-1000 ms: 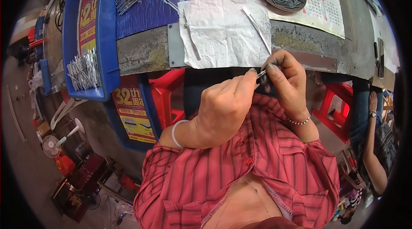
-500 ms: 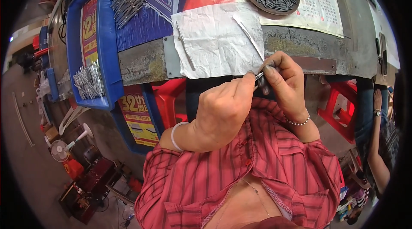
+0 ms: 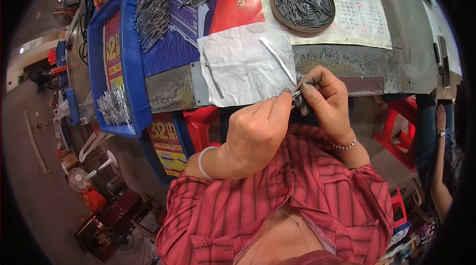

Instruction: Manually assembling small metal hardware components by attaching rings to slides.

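My left hand point(image 3: 258, 128) and my right hand point(image 3: 327, 97) meet in front of the bench's near edge, fingers closed in a pinch. Between their fingertips is a small, thin silvery metal piece point(image 3: 296, 94), mostly covered by the fingers. Dark smudges mark the right fingertips. Just beyond the hands lies a creased white sheet of paper point(image 3: 238, 54). A slim metal rod point(image 3: 213, 74) rests along its left side, and a thin pale strip point(image 3: 277, 59) slants across its right side. Farther back, a round brown dish point(image 3: 277, 16) holds many short dark metal pins point(image 3: 302, 4).
Heaps of slender silvery metal pieces point(image 3: 153, 12) cover the bench's far left. A blue tray point(image 3: 130, 61) at the left edge holds more silvery pieces point(image 3: 114, 106). Red stools point(image 3: 201, 126) stand under the bench. Another person's arm point(image 3: 439, 165) shows at the right.
The view has shifted slightly, so the bench, dish and tray sit lower in the picture. Both hands keep their pinch on the small metal piece, with little visible movement.
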A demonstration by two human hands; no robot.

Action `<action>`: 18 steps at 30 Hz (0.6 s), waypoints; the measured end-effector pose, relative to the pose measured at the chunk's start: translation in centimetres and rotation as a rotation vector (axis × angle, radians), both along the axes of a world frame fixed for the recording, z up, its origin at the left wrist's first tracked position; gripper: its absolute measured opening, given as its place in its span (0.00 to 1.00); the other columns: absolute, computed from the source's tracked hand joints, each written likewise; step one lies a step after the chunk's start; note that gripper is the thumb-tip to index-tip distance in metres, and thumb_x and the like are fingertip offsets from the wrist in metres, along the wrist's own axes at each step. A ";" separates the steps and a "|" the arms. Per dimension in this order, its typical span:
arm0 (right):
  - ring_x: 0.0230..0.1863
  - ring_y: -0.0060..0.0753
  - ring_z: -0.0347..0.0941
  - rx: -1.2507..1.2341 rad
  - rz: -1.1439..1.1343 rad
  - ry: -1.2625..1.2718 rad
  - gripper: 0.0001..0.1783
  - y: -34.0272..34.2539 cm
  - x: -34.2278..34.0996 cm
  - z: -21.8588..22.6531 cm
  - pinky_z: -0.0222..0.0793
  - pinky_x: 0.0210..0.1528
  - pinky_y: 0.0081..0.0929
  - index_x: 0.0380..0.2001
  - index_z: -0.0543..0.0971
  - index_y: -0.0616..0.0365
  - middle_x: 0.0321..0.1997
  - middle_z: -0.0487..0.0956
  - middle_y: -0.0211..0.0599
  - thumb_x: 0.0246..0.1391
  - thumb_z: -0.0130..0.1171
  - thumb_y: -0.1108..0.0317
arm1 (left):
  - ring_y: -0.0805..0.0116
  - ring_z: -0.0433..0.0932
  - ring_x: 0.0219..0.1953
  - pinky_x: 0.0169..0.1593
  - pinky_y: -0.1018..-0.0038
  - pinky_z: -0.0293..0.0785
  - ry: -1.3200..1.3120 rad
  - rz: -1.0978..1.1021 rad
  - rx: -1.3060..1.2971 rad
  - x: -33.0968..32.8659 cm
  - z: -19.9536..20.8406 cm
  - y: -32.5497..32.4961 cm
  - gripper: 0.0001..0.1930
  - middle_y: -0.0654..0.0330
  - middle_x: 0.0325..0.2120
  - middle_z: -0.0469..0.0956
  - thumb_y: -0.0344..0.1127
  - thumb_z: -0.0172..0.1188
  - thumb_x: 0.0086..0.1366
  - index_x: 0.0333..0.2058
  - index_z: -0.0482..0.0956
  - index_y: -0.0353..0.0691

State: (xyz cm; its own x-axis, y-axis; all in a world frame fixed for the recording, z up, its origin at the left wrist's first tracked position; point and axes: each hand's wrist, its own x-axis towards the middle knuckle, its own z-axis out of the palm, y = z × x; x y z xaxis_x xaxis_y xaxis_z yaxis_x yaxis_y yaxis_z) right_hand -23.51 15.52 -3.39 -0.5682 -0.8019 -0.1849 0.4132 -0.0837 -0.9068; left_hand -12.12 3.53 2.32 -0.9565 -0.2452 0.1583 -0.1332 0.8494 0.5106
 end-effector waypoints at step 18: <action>0.21 0.22 0.66 0.062 -0.464 0.703 0.05 1.9 -3.4 -3.1 0.63 0.25 0.18 0.32 0.71 0.63 0.24 0.73 0.35 0.52 0.56 0.77 | 0.53 0.77 0.34 0.38 0.66 0.72 0.311 -0.049 -0.142 -21.8 -3.5 -19.0 0.08 0.50 0.31 0.77 0.28 0.59 0.54 0.34 0.76 0.35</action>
State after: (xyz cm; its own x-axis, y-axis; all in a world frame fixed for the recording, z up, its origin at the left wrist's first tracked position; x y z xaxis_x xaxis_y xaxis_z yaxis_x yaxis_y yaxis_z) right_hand -26.95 17.46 -6.45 -0.8368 -0.4589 0.2986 -0.3126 -0.0473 -0.9487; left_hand -33.95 -15.51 -1.19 -0.8672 -0.1547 0.4733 0.0531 0.9164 0.3968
